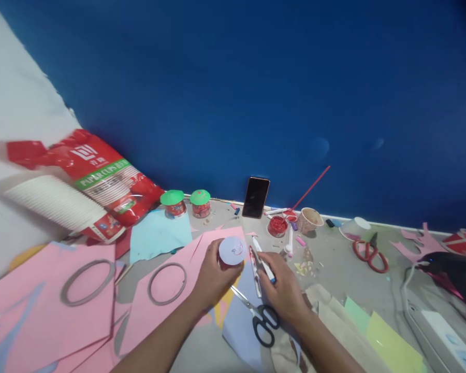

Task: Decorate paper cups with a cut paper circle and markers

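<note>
My left hand (212, 272) is wrapped around a small cup whose sides are mostly hidden by the fingers. On its top is a round lavender paper disc (232, 250) with faint pen marks. Close by on the right, my right hand (281, 285) has thumb and forefinger closed around a white marker (264, 261) with a blue end. A second marker (255, 273), white with red print, lies just left of that thumb. Black-handled scissors (261, 317) rest, blades apart, on a lavender paper sheet (236, 331) below the hands.
Two green-topped decorated cups (200, 203) stand by the wall near an upright phone (256, 197). A paper-cup stack (54, 202) and pink sheets (89, 311) with a tape-like ring lie left. Red-handled scissors (369, 254), a paper cup (309, 220) and a power strip (450, 339) are right.
</note>
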The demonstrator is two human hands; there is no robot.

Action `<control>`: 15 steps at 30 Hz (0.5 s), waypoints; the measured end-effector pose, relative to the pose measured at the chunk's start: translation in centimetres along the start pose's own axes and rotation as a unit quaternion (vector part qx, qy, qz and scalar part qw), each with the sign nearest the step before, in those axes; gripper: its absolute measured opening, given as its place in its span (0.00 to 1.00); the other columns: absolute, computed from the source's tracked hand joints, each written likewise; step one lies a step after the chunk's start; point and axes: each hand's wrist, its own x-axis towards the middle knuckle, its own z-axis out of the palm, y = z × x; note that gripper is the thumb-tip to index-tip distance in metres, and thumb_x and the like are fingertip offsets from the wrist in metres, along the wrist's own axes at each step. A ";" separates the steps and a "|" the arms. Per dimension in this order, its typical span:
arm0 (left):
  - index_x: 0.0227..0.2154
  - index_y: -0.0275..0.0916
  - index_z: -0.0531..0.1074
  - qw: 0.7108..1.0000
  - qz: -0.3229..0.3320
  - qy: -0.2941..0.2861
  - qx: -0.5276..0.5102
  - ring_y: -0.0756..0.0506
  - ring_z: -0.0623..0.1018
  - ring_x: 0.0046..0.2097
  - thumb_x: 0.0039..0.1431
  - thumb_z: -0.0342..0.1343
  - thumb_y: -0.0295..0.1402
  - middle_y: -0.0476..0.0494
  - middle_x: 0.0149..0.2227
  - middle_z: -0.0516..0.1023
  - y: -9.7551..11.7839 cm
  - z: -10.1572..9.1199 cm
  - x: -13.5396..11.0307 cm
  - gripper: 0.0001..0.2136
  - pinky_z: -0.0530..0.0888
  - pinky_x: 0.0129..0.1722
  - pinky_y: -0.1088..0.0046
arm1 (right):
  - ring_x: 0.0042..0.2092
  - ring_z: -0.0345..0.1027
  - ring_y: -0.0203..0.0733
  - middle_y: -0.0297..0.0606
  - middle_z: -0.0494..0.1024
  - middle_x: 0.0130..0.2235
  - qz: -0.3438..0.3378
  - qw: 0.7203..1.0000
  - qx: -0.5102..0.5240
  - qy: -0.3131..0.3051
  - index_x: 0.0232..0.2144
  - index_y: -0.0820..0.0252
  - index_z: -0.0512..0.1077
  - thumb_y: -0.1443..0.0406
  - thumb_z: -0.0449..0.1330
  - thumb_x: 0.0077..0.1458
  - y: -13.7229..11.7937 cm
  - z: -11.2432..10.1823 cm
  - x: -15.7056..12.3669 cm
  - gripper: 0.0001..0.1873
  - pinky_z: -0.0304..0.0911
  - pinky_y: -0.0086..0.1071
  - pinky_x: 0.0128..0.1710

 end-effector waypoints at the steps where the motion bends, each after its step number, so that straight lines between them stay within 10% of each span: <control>1: 0.50 0.40 0.73 1.000 -0.001 0.010 -0.004 0.39 0.82 0.48 0.45 0.73 0.36 0.40 0.47 0.80 0.0 0.2 0.0 0.27 0.80 0.48 0.60 | 0.50 0.79 0.48 0.43 0.84 0.49 -0.004 1.000 0.003 0.006 0.55 0.54 0.75 0.68 0.56 0.67 0.0 0.0 0.0 0.17 0.76 0.39 0.50; 8: 0.47 0.42 0.67 0.999 -0.050 0.020 -0.004 0.41 0.83 0.44 0.46 0.71 0.34 0.44 0.43 0.80 0.5 0.8 -0.3 0.26 0.83 0.38 0.65 | 0.47 0.81 0.48 0.43 0.85 0.44 0.009 0.997 -0.009 0.075 0.49 0.56 0.77 0.64 0.56 0.70 0.5 0.0 0.1 0.11 0.76 0.39 0.47; 15: 0.52 0.39 0.71 0.996 -0.017 -0.047 -0.068 0.38 0.84 0.51 0.47 0.71 0.34 0.37 0.49 0.83 1.2 0.1 -0.3 0.28 0.81 0.51 0.59 | 0.52 0.78 0.53 0.48 0.79 0.55 0.055 0.984 -0.157 -0.056 0.61 0.57 0.70 0.70 0.57 0.63 0.5 0.3 -0.1 0.24 0.76 0.42 0.48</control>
